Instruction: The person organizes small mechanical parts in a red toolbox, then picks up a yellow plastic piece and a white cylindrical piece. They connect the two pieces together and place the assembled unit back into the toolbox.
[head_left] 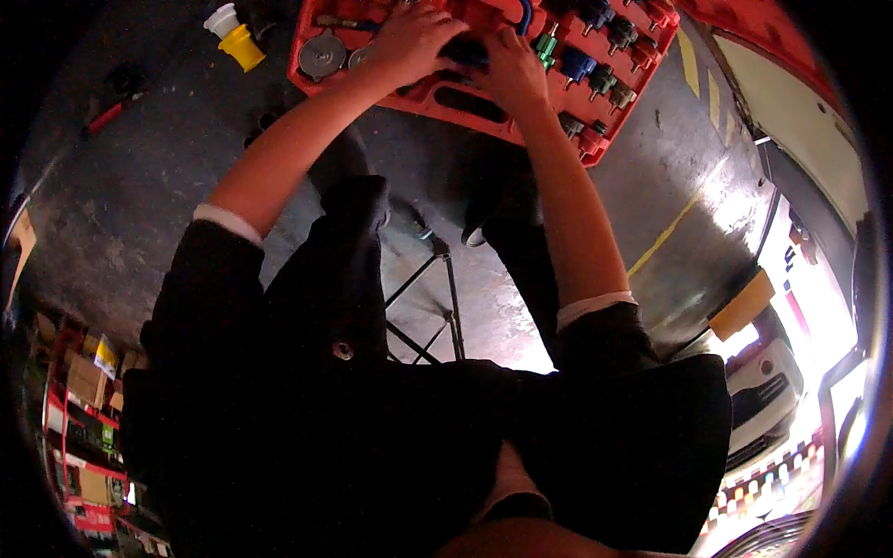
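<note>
A red moulded tool case [502,127] lies on the floor in front of me, its near edge toward my feet. My left hand [414,45] reaches over its left part, with fingers bent around a dark object [470,51]. From the right, my right hand [514,73] closes on the same dark piece; the fingers hide most of it, and its kind is unclear. Beside my left hand sits a round grey metal disc [322,56]. Right of my right hand are a green fitting [546,48], a blue fitting [578,65] and several darker ones in moulded slots.
A white and yellow plastic piece [237,42] and a red-handled item [107,116] lie on the floor at left. A black metal frame [449,307] stands between my legs. Shelves [84,437] fill the lower left; a light-coloured vehicle [767,391] is at lower right.
</note>
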{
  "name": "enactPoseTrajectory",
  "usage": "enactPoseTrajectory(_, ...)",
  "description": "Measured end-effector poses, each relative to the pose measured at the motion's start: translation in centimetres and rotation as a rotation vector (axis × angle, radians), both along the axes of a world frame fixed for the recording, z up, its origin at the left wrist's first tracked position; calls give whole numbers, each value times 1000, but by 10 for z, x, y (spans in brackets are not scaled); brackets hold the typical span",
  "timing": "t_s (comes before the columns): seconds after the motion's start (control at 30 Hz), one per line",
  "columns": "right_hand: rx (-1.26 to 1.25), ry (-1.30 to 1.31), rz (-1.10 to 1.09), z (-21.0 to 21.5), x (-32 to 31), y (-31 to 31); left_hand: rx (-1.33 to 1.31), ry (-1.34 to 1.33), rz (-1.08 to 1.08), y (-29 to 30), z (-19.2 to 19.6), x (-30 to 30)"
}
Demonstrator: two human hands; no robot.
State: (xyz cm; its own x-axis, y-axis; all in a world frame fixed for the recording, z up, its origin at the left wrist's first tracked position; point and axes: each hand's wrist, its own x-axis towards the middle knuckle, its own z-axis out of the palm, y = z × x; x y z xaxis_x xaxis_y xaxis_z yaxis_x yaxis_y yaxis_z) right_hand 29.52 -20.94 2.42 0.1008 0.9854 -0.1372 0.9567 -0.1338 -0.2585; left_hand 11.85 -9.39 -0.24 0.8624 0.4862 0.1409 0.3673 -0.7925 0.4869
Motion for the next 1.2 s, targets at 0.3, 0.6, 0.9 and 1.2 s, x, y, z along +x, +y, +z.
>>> enactPoseTrajectory(0.3, -3, 47, -95, 2, -6, 0, -4, 87, 430, -11, 47, -206)
enactPoseTrajectory(0.6, 2, 56, -223, 9, -29, -9, -76, 557, 582, -49, 32, -262)
enactPoseTrajectory(0.9, 80, 188, -252, 9, -46, -17, -287, 286, 674, -29, 12, -263)
enactPoseTrajectory(1.2, 136, 155, -209, 14, -37, 2, -193, -221, 308, 7, 78, -113)
